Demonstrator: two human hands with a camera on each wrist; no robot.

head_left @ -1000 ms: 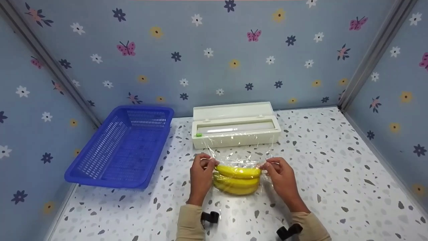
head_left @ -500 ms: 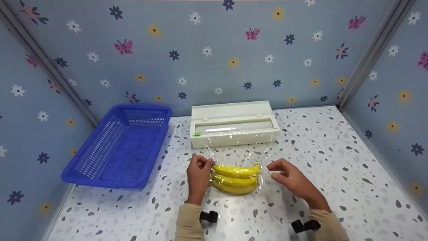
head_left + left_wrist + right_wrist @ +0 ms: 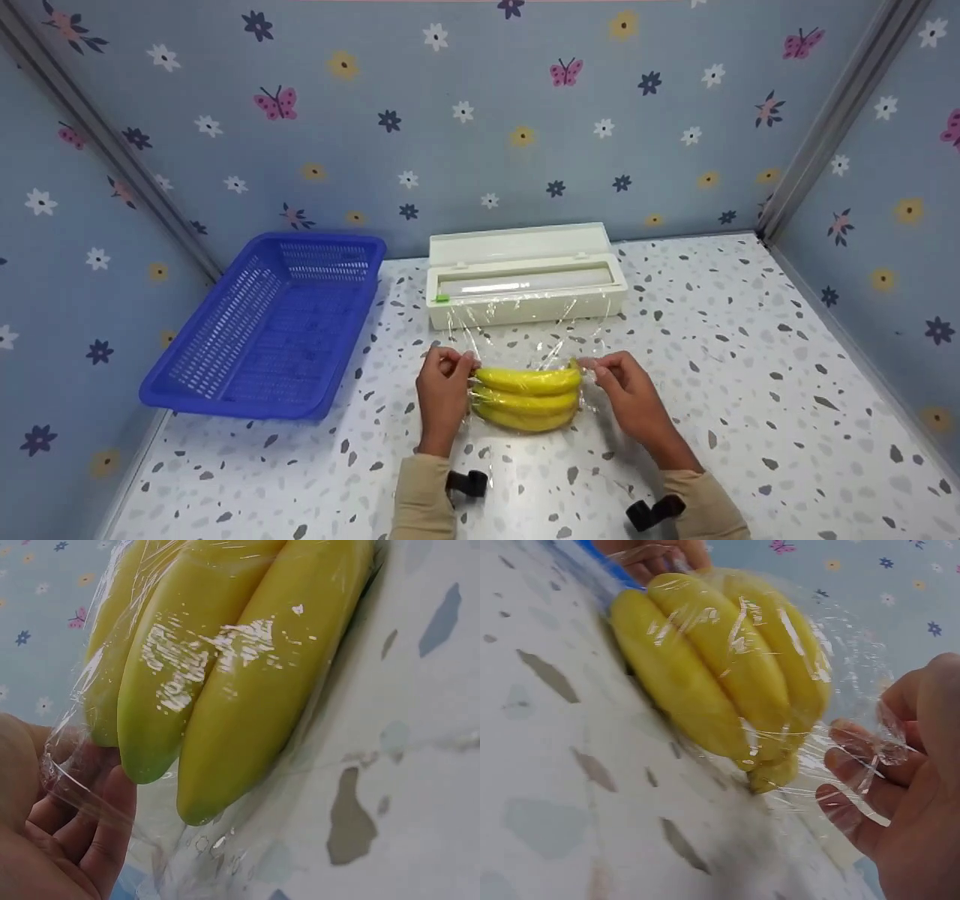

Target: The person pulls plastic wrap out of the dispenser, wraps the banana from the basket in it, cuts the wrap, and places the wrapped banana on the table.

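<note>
A bunch of yellow bananas [image 3: 525, 401] lies on the speckled tabletop under clear cling film [image 3: 889, 739], and the film stretches back to a white dispenser box [image 3: 525, 310]. At the bananas' left tips, my left hand [image 3: 442, 394] pinches the film; the left wrist view shows that hand [image 3: 64, 832] with film drawn over its curled fingers. On the stem side, my right hand [image 3: 634, 397] holds the film's other edge. Bunched film sits between thumb and forefinger of this hand [image 3: 919, 772] in the right wrist view. The film's exact outline is hard to see.
The dispenser's lid [image 3: 521, 244] is raised, with a film roll [image 3: 525, 284] inside and a green slider [image 3: 442, 298] at its left end. A blue slotted basket [image 3: 341, 375] stands to the left. Flower-patterned walls [image 3: 480, 165] enclose the table's back and sides.
My right hand let go of the film and drew back to the right, then came back in to hold it near the stem. The left hand stayed at the bananas' left tips.
</note>
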